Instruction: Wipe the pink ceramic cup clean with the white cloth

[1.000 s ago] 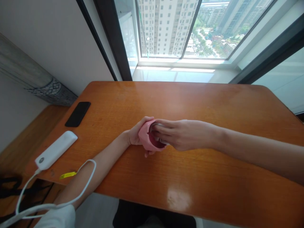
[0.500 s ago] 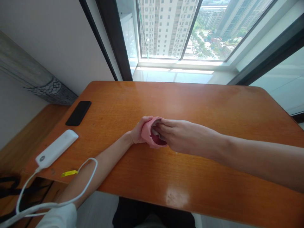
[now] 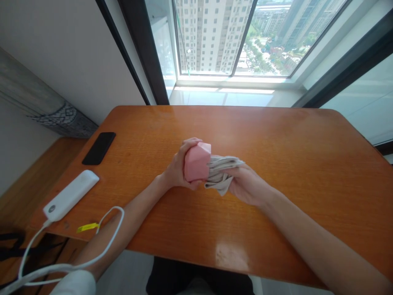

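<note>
Crossing left forearm (image 3: 139, 205), white cable (image 3: 70, 267); beyond, phone (image 3: 99, 148) (left fingers (image 3: 190, 142) gripping pink cup (image 3: 197, 163), right fingers (image 3: 237, 172), grey cloth (image 3: 218, 164))

I see both bare forearms (image 3: 307, 235) slanting inward, left grip (image 3: 178, 169) curled wide, right grip (image 3: 248, 184) closed near it.

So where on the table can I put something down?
There's room between the right hand and the right edge of the table, and between the pink container and the far edge. It's crowded on the left: black phone, white device, yellow tag, white cable and left forearm.
</note>
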### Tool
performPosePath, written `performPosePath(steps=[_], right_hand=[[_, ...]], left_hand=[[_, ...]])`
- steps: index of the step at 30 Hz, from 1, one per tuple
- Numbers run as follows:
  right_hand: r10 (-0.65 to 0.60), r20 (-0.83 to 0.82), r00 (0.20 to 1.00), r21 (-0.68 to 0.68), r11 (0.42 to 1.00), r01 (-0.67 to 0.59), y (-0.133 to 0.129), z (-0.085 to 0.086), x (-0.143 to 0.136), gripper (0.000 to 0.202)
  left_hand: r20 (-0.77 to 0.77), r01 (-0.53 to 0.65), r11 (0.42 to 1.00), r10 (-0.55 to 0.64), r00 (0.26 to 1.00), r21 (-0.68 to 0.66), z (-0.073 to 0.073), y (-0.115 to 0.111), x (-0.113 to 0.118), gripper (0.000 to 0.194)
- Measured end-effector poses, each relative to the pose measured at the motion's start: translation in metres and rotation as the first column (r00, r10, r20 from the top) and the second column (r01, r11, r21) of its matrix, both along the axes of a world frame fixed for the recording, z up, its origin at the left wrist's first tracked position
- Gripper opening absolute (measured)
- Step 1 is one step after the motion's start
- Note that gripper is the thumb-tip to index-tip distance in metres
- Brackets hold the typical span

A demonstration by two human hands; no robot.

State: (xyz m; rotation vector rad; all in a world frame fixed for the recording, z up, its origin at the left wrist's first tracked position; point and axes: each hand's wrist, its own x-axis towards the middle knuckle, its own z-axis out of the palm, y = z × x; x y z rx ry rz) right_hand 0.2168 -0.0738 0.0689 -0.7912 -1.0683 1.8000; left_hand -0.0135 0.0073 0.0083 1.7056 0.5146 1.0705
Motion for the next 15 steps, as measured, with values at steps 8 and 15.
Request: performPosePath(steps=[8,15], right_hand=[[-0.152,-0.153,0.976,-0.240,0.964,0.113,-0.005,-0.028,0.018,0.033],[-0.841,-0.095,0.533,0.039,0.532,0.846,0.012,-0.025,0.041,0.014]], left_hand=[[-0.421,0.181,0.891,0.013,0.907,0.416,0.001,0.012,-0.008,0.037],[-0.079,-0.028,0.925,0.062,0.995,0.378,-0.004,-0.001,0.004,0.111]])
